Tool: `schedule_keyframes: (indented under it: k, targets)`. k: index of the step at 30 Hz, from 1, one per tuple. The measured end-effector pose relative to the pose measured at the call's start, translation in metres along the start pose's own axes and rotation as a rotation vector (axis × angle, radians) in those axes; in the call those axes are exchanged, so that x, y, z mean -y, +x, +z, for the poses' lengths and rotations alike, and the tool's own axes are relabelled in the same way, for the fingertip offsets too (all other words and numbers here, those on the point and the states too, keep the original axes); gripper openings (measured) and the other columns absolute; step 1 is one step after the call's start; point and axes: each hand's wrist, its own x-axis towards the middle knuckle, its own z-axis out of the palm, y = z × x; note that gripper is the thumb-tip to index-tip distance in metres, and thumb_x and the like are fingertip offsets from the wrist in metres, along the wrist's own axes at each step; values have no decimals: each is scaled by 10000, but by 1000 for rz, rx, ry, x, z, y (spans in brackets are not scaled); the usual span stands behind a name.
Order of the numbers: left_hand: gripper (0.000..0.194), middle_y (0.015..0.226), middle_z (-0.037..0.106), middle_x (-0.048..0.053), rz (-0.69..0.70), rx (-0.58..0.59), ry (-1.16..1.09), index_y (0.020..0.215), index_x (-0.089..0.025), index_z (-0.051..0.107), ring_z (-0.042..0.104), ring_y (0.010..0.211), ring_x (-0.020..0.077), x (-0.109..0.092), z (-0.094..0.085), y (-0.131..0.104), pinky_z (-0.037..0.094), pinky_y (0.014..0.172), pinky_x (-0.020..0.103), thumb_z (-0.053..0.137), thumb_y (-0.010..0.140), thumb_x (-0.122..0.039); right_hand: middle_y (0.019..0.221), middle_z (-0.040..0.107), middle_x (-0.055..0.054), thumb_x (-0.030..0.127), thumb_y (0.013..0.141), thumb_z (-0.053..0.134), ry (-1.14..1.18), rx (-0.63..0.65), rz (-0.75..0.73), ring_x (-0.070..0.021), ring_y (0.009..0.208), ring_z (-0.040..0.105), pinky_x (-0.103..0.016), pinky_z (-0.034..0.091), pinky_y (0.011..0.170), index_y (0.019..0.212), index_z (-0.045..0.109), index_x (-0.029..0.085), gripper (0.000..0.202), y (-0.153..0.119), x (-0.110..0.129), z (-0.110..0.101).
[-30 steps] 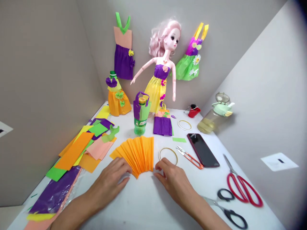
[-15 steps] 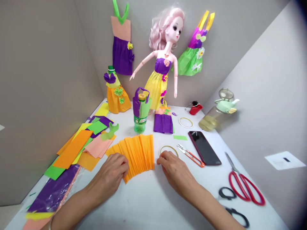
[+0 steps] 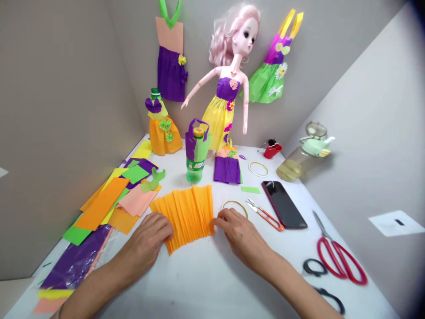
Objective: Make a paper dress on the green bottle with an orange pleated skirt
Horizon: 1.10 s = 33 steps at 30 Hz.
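An orange pleated sheet (image 3: 189, 217), like crepe paper or thin fabric, lies fanned out on the white table, its folds running from back to front. Over its left edge my left hand (image 3: 151, 235) is closed, fingers curled on the folds. At the right edge my right hand (image 3: 241, 230) pinches the border between thumb and fingers; the exact grip is partly hidden. Just behind that hand lies a gold bangle (image 3: 244, 205), partly covered by its fingers. Orange-handled thread snips (image 3: 265, 215) rest to the right.
Coloured sheets (image 3: 102, 204) pile up on the left. Behind stand a doll (image 3: 224, 115), a green bottle (image 3: 195, 164) and a small purple dress (image 3: 227, 169). On the right are a phone (image 3: 283, 206), red scissors (image 3: 341, 261), black-handled scissors (image 3: 315, 267) and a tilted-looking water bottle (image 3: 295, 161).
My right hand has shifted slightly left and now meets the sheet's right edge, where a gap showed before. My left hand has moved slightly left. The view has shifted a little.
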Motion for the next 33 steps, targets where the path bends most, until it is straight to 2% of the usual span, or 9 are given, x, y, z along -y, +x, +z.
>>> schedule_keyframes:
  k: [6,9,12,15,19,23,25,29,33]
  targets:
    - [280,749,522,29,33,10,20,746,-178,441,440,773,194,10,0,-5,356,702,344,320,910,14,944,622,-75,-63,844,464,-54,46,35,-205,859,543,-308,418,726,880,667,171,312,-1,-7,-2]
    - [287,710,500,20,45,-17,31,722,-175,432,426,747,186,8,-3,-2,364,714,354,326,895,29,932,631,-82,-4,897,457,-59,40,89,-213,873,568,-309,418,732,912,666,160,267,-2,-9,-5]
    - [292,785,530,40,47,-68,13,774,-171,479,446,802,196,-9,-8,9,394,745,368,313,886,42,921,630,-65,74,928,472,-44,85,177,-203,835,601,-293,401,674,936,664,176,217,1,-7,-7]
    - [300,913,567,58,73,-56,-43,881,-173,523,485,910,205,-35,-9,28,429,838,391,322,870,50,906,625,-38,141,948,473,20,95,277,-175,754,616,-274,367,605,897,655,191,195,4,-1,-5]
    - [213,1088,574,67,103,-4,-4,1005,-179,545,496,1090,230,-58,10,52,347,1072,479,459,867,-42,901,630,-13,152,940,483,188,51,315,-148,744,626,-252,384,633,899,644,205,174,3,2,0]
    - [384,1226,551,114,103,27,134,1098,-138,536,392,1312,293,-59,41,61,220,1178,538,491,751,21,901,641,-16,145,913,502,285,41,321,-148,765,630,-247,399,665,863,636,205,155,0,-2,5]
    - [362,1231,559,125,88,4,179,1079,-130,545,371,1345,307,-55,51,62,209,1185,552,492,752,15,894,649,-22,149,904,510,323,38,326,-152,771,630,-249,405,675,852,634,201,144,0,-4,6]
    - [184,1109,614,89,47,-98,195,904,-163,566,442,1297,294,-50,55,65,247,1163,568,480,822,-22,864,670,-25,176,915,488,420,8,332,-164,778,624,-261,413,689,859,622,204,147,0,-6,3]
    - [153,1048,622,64,36,-187,108,843,-182,547,475,1267,281,-50,48,65,274,1137,583,485,855,-43,810,674,15,207,944,427,702,9,381,-126,634,599,-241,419,621,878,550,224,140,-3,-3,3]
